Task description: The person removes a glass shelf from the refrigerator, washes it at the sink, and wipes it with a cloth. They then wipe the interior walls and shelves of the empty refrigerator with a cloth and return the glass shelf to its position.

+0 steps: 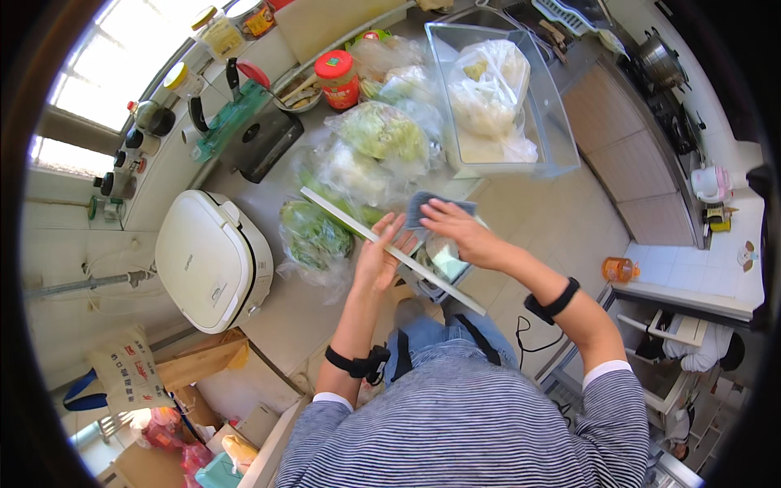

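Observation:
My left hand (pixel 375 263) grips a long white edge strip (pixel 340 213), which slants from upper left to lower right in front of me. The strip seems to border a clear panel, though the panel's outline is hard to make out. A grey-blue cloth (pixel 421 211) lies under the fingers of my right hand (pixel 468 236), which holds it flat just beyond the strip. Past the strip, bagged leafy greens (pixel 314 235) rest on the counter, with a bagged head of lettuce or cabbage (pixel 384 131) behind them.
A clear plastic bin (pixel 558 143) with a white plastic bag (pixel 488 91) inside stands at the far right of the counter. A white rice cooker (pixel 204 259) is on the left. Behind it are a knife holder (pixel 229 119) and a red-lidded jar (pixel 337 79). An open refrigerator drawer (pixel 650 378) is at right.

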Available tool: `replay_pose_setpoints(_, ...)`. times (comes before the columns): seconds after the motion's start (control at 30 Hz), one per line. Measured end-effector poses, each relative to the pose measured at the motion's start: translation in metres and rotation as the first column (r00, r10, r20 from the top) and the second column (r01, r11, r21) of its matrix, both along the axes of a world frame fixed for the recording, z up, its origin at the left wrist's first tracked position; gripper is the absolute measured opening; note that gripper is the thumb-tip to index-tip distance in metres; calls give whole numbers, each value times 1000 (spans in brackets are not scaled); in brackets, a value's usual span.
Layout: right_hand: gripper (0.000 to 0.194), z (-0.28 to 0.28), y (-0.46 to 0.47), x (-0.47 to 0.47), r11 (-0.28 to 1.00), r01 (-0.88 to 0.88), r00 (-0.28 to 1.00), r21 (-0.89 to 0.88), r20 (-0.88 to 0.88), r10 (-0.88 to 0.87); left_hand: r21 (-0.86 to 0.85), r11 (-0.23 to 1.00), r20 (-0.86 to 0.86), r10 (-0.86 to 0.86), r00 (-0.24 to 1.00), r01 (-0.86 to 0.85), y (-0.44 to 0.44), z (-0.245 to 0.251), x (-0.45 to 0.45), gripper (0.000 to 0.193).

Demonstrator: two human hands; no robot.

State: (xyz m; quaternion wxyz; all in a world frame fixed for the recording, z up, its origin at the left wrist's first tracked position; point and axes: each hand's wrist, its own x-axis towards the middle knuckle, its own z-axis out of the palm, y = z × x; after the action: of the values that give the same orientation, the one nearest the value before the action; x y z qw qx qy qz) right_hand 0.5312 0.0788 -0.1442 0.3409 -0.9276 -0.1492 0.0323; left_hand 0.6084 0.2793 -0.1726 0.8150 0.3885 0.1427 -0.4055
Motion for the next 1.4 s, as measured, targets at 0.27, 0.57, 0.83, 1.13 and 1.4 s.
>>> replay_pose_setpoints(0.27, 48, -6, 76, -21, 980, 173, 985, 98, -10, -173, -211, 975, -211, 23, 977, -69, 4, 8, 6, 74)
replay_pose_setpoints(0.57, 55, 15, 54, -78, 997, 14, 998, 77, -57, -9, -100, 995, -172, -10, 985, -8, 1, 3, 11, 42)
replay_pose_setpoints(0.83, 49, 9, 16, -182, 827, 553, 833, 99, -76, -548, -52, 999, -167, -9, 986, 1, 0, 1, 12, 44)
replay_pose_setpoints(1.13, 39, -28, 39, -164, -604, 596, 538, 530, -821, -190, -20, 999, -126, -29, 992, 26, 0, -1, 16, 44)
replay_pose_setpoints(1.4, 57, -34, 59, -153, -314, 691, 689, 651, -724, 17, -17, 1000, -147, -23, 989, 21, 3, -4, 23, 44)
